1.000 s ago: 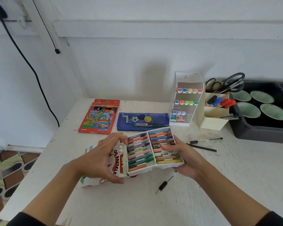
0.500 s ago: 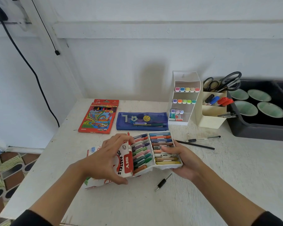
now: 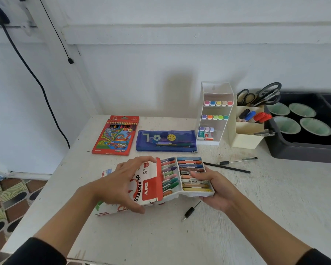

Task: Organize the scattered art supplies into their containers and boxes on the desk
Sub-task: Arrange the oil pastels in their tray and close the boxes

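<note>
Over the desk, left hand grips the pastel box, right hand its tray.

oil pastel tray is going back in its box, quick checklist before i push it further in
1. Left hand grips the box: ok.
2. Right hand holds the tray at its right end: ok.
3. Tray's left end inside the box mouth: ok, the box covers the left row's ends.
4. Pastels lying flat in their rows: ok for those that show; covered ends, cannot tell.
5. Tray straight: not ok, its near edge looks kinked at the middle.
6. Loose supplies put away: not ok, a black pen lies just in front and two more pens lie to the right.
</note>
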